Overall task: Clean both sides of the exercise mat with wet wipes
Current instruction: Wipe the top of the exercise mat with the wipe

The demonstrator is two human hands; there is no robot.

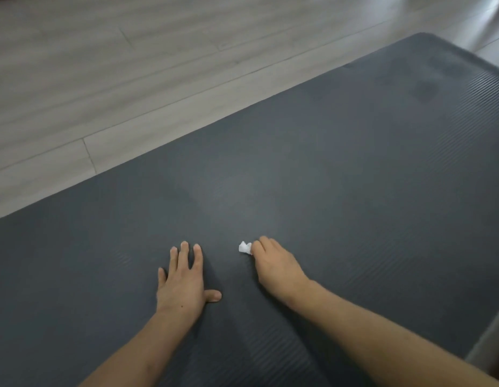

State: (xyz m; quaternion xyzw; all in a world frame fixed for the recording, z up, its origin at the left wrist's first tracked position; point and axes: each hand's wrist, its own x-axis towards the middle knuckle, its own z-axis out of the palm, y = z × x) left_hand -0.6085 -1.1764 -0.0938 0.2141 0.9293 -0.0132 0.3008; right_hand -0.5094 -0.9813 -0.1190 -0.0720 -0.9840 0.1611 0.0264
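Ribbed mat [326,163]; crumpled wipe [245,248] gripped.

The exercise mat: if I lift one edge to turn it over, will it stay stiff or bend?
The exercise mat looks like thick foam lying flat, so it would probably bend and drape. It is large, so likely awkward for one hand. Its ribbed surface probably grips well.

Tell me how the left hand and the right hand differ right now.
The left hand lies flat with fingers spread straight; the right hand has its fingers curled. The left hand holds nothing; the right hand grips a crumpled white wet wipe. Both are on the dark exercise mat, side by side.
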